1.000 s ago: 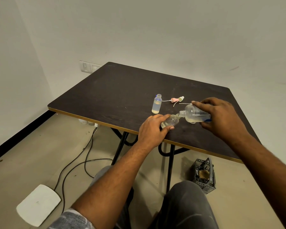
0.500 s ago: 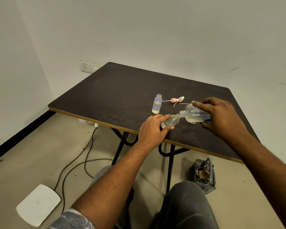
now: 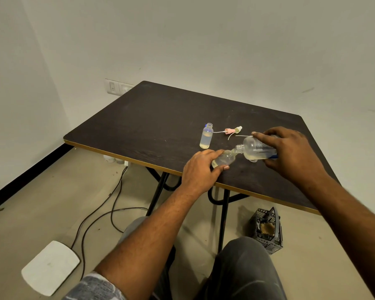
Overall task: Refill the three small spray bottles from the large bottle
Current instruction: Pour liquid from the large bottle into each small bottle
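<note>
Left hand: Your left hand [image 3: 200, 169] grips a small spray bottle [image 3: 223, 160] near the front edge of the table [image 3: 160, 126], with the thumb underneath and the fingers over the top.
Right hand: Your right hand [image 3: 290, 152] is wrapped round the large bottle [image 3: 256, 149], which is tipped almost onto its side.
Key relation: The two mouths meet between your hands. The large bottle's long axis runs right to left with the neck slightly down. The small bottle leans up and to the right to meet it. The left hand is the nearer one to you.
Liquid: Pale fluid is pooled along the large bottle's lower side, and some sits in the base of the small one. I can't make out a stream.
Second bottle: The second small bottle [image 3: 206, 136] stands upright and uncapped behind your left hand, well apart from it. It holds pale liquid.
Spray heads: A pink spray head [image 3: 229, 131] and a cream spray head [image 3: 238, 128] lie just to its right, dip tubes trailing.
Third bottle: I can't find it in view.
Step, as judged: You are mid-pour into the held bottle. At least one refill looks done.
Watch: The necks are narrow and only roughly lined up. Tilt the large bottle slowly or it will likely spill onto the tabletop.
</note>
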